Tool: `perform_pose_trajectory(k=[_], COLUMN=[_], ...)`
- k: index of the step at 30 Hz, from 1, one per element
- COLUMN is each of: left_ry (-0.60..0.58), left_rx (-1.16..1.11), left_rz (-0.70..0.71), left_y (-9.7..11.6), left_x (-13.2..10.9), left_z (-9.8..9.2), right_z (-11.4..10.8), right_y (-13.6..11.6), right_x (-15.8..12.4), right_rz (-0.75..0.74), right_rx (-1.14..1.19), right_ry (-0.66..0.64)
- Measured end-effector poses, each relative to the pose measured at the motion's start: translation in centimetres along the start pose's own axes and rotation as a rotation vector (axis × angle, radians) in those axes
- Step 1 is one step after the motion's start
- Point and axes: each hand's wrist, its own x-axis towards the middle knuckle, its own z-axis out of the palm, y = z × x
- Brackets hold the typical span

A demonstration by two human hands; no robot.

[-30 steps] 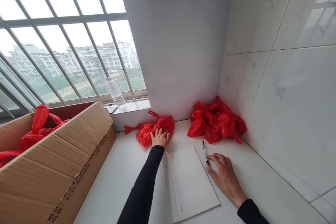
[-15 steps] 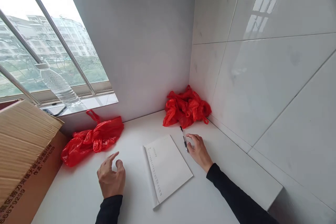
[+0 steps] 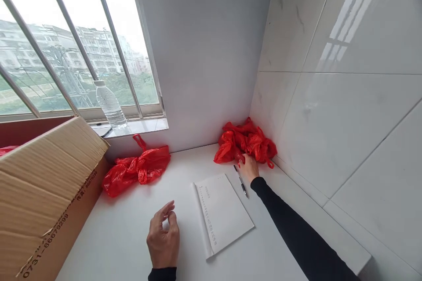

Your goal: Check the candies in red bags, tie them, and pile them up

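My right hand (image 3: pixel 249 168) reaches to the near edge of a crumpled red plastic bag (image 3: pixel 255 140) in the corner. Its fingers are bent against the bag and closed on the plastic; the fingertips are partly hidden. Just left of that hand, a black-and-clear pen (image 3: pixel 242 183) lies on the white tabletop (image 3: pixel 128 232). Beside the pen rests an open notebook (image 3: pixel 227 215) with a column of small writing along its left side. My left hand (image 3: pixel 164 233) hovers left of the notebook, fingers curved, thumb and forefinger apart, holding nothing.
Another knotted red plastic bag (image 3: pixel 140 167) lies at the back left. Next to it stands an open cardboard box (image 3: pixel 66 184). A clear water bottle (image 3: pixel 112 107) is on the windowsill (image 3: pixel 148 125). Tiled wall (image 3: pixel 346 131) bounds the right side.
My right hand has moved from beside the pen forward to the red plastic bag in the corner. My left hand stays left of the notebook, its fingers slightly closer together. The view has shifted left.
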Motion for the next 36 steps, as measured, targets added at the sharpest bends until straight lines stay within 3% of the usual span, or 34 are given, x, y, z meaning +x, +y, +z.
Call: perform_pose_trajectory(k=[3,6,10,13,16,18,24,31,36], left_ry=[-0.089,-0.214,-0.479,-0.619,-0.581,-0.516,-0.462,-0.584,-0.534], left_rx=[-0.121,-0.303,-0.607,-0.807,-0.941,-0.98,-0.95,-0.928,-0.916], left_rz=[-0.058,-0.157,-0.336,-0.491,-0.582,-0.612,-0.656,-0.487,-0.363], left_y=[0.1,1.0,3.2,4.5,4.5,3.9,2.3,3.7,4.0], left_x=[-0.4,-1.2,-2.2,-2.6,-2.4,-2.0,-1.5,-3.5,-2.9], left_z=[0.5,1.0,1.2,0.9,0.6,0.4,0.0,0.8,0.9], right_z=[-2.0,-4.0,-5.0,-4.7,-4.5,-4.4,-4.2,-3.7,-3.5], right_y=[-0.3,-2.1,-6.5,-9.8,-11.4,-11.5,-9.9,-9.8,-9.2], right_x=[0.4,-0.8,-6.4,-12.1,-16.3,-17.5,-16.8,-16.8,-16.2], right_rz=[0.013,-0.01,-0.14,-0.345,-0.602,-0.653,-0.401,-0.452,-0.43], right_rx=[0.047,0.126,0.279,0.401,0.507,0.563,0.504,0.322,0.28], right_ry=[0.033,0.084,0.031,-0.192,-0.478,-0.575,-0.407,-0.389,-0.292])
